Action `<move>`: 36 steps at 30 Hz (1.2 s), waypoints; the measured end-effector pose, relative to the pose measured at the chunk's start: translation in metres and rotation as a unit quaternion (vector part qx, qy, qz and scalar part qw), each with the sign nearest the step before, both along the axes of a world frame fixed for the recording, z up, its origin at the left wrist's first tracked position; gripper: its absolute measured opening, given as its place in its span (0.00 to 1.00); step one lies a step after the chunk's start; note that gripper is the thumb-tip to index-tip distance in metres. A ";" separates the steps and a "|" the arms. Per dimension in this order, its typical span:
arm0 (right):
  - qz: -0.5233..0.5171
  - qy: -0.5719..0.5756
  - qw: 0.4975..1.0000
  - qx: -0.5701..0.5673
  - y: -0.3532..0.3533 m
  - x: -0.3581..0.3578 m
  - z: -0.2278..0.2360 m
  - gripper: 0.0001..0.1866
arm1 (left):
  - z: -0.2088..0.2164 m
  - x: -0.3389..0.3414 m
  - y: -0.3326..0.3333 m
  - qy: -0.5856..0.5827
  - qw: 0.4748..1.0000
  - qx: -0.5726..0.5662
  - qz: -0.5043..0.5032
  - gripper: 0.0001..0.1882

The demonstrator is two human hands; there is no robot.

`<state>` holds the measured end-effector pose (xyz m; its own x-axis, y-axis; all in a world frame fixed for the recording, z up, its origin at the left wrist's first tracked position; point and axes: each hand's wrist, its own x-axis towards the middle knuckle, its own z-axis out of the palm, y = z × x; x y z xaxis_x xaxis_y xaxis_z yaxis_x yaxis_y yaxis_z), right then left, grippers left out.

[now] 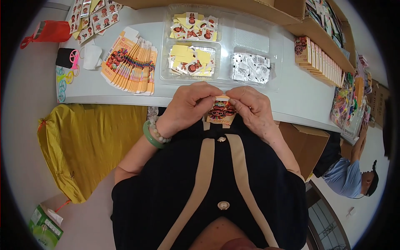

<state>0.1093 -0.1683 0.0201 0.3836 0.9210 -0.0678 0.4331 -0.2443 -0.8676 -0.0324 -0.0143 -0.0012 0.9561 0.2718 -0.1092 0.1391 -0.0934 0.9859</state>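
Note:
My left hand (192, 103) and my right hand (253, 109) meet in front of my chest, at the table's near edge. Between them is a small orange printed box (221, 112) with cartoon figures, pinched at its upper end by the fingertips of both hands. Just beyond my hands, a clear plastic tray (165, 62) holds yellow and white picture stickers (192, 58) in two compartments. To its right, another clear tray (254, 39) has a heap of small white sachets (251, 68). A fanned stack of flat orange cartons (132, 62) lies left of the trays.
Sticker sheets (105, 17) and a red pouch (52, 32) lie at the far left, with coloured scissors (74, 59) nearby. Upright small boxes (318, 60) line the right side beside a cardboard box (291, 9). A yellow cloth (89, 146) hangs at left. Another person (346, 175) sits at right.

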 end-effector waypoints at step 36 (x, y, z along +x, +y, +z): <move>0.036 -0.021 0.997 0.058 -0.009 0.002 -0.013 0.12 | -0.012 -0.002 0.000 -0.029 1.000 0.005 -0.006 0.12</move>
<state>0.1109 -0.1772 0.0070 0.3169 0.9468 0.0567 0.4831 -0.1097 -0.8686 -0.0348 -0.0140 -0.0129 0.9640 0.2609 -0.0509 0.0807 -0.1045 0.9912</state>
